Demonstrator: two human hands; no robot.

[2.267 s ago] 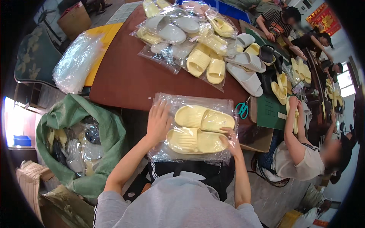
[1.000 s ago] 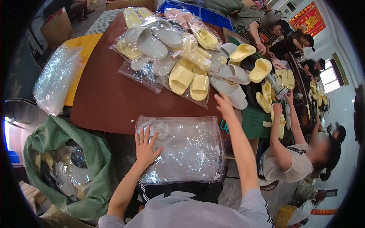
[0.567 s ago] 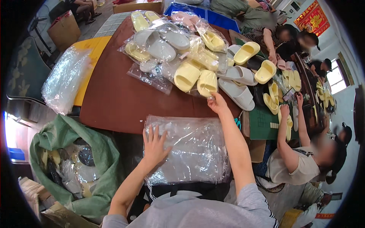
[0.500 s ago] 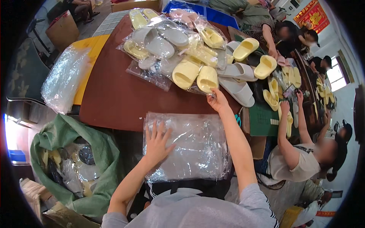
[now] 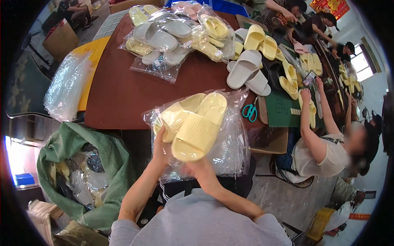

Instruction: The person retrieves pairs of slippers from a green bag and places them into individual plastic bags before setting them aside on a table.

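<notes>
A pair of pale yellow slippers (image 5: 196, 135) in a clear plastic bag is held up in front of me. My left hand (image 5: 160, 143) grips the pair at its left side, thumb up against the sole. Just below the slippers' lower end is my right hand (image 5: 201, 172), its fingers blurred, so I cannot see whether it pinches the bag. Beneath both hands lies a stack of clear plastic bags (image 5: 234, 151) at the table's near edge, partly hidden by the slippers.
Bagged slippers (image 5: 158, 37) are heaped at the back of the brown table (image 5: 119, 90). Loose grey slippers (image 5: 246, 67) and teal scissors (image 5: 249, 112) lie to the right. A green sack (image 5: 117, 164) stands at lower left. A co-worker (image 5: 320, 151) sits at right.
The bagged yellow slippers have come from the heap to above the bag stack. My left hand has left the stack and taken hold of them; my right hand has drawn back toward me.
</notes>
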